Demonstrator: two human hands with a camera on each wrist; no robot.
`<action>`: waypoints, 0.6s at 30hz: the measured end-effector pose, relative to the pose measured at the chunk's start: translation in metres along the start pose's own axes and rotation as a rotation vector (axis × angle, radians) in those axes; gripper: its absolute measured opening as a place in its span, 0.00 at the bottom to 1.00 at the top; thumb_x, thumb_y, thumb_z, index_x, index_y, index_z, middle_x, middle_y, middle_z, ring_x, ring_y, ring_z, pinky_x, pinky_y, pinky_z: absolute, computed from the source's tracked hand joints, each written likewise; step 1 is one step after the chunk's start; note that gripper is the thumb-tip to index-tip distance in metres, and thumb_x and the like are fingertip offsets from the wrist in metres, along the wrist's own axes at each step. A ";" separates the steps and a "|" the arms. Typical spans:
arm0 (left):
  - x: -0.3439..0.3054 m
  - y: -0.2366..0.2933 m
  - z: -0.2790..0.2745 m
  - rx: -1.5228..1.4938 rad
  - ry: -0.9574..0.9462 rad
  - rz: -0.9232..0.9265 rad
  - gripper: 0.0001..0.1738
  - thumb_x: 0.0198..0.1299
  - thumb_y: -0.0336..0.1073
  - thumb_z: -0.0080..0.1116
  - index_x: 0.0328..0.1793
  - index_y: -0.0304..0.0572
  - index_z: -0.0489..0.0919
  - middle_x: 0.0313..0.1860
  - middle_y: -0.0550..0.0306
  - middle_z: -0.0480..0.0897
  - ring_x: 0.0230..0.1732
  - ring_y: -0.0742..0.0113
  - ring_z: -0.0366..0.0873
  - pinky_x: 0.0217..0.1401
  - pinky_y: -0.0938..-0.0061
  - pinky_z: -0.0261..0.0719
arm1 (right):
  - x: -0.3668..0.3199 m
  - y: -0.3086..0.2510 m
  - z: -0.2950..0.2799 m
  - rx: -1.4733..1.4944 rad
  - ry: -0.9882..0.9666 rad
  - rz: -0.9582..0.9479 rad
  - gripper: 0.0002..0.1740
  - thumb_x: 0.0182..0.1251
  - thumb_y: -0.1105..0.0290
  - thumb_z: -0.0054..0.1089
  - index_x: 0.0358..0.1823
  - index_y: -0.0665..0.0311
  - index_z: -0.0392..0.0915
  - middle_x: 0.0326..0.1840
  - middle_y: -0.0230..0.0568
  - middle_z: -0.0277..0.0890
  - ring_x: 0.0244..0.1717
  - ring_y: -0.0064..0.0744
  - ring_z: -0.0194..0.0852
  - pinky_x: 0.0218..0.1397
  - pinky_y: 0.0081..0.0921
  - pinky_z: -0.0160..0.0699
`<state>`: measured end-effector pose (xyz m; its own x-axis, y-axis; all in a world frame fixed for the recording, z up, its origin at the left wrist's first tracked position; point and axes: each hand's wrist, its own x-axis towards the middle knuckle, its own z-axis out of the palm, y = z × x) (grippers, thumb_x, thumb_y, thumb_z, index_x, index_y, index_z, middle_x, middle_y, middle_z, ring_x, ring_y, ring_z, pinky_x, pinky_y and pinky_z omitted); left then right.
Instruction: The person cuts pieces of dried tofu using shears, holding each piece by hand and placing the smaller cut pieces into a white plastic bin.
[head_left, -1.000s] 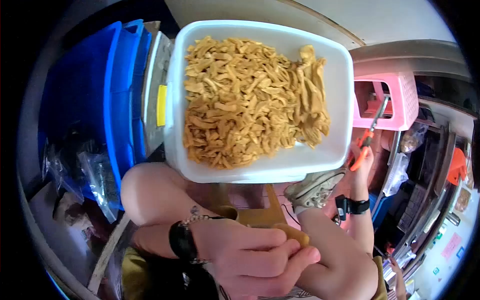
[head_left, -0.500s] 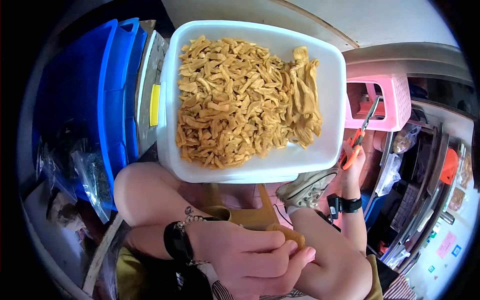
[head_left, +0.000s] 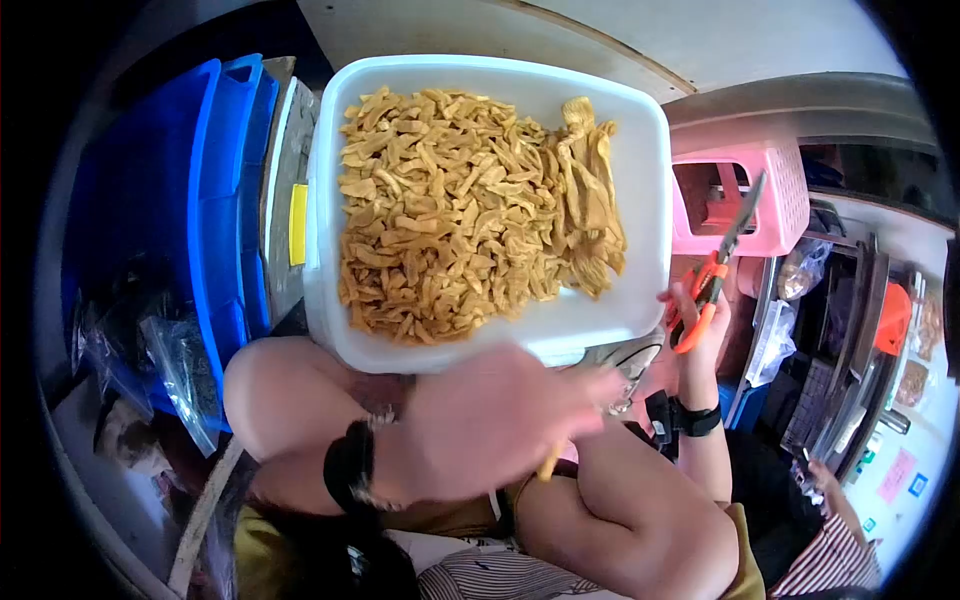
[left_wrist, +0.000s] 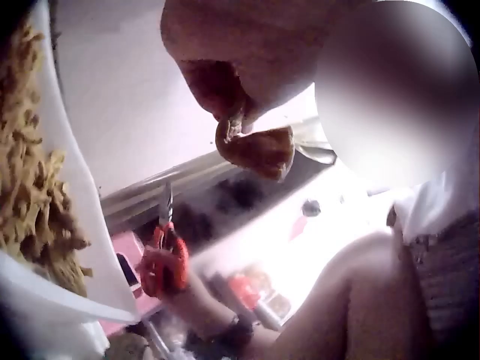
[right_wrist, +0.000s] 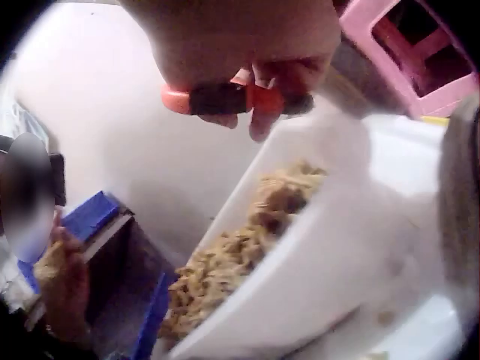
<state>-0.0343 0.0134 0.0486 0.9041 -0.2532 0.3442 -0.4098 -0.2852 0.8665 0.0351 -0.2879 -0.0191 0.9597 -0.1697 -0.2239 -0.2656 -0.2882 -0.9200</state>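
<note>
My left hand (head_left: 485,425), blurred, is over my lap near the tub's front edge in the head view. It pinches a tan, wrinkled food piece (left_wrist: 259,154) between thumb and fingers; a curled end hangs below them in the left wrist view. To the right of the tub, my right hand (head_left: 703,348) holds orange-handled scissors (head_left: 711,280), blades pointing up and away. A white plastic tub (head_left: 648,200) contains a heap of short tan strips (head_left: 440,220). Larger uncut-looking pieces (head_left: 590,200) lie along the heap's right side.
Blue bins (head_left: 215,220) stand at the left, with clear plastic bags (head_left: 180,370) in front. A pink plastic stool (head_left: 785,200) is right of the tub. Shelving with bagged goods (head_left: 805,268) runs along the right. Another person's arm (head_left: 838,497) shows at lower right.
My left hand has moved up toward the tub, turning as it goes, with the food piece still pinched. The right hand keeps the scissors beside the tub. The head view has shifted slightly.
</note>
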 end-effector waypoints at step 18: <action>0.012 -0.060 0.052 -0.596 0.260 -0.433 0.20 0.47 0.21 0.69 0.44 0.39 0.72 0.38 0.63 0.75 0.40 0.77 0.72 0.40 0.82 0.75 | -0.028 -0.055 0.058 0.085 -0.414 -0.048 0.15 0.52 0.77 0.72 0.34 0.62 0.71 0.27 0.23 0.72 0.26 0.11 0.67 0.30 0.12 0.68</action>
<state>-0.0056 -0.0210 -0.0181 0.9982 0.0129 -0.0586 0.0534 0.2544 0.9656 0.0276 -0.2127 0.0188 0.9311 0.2400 -0.2748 -0.2281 -0.2050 -0.9518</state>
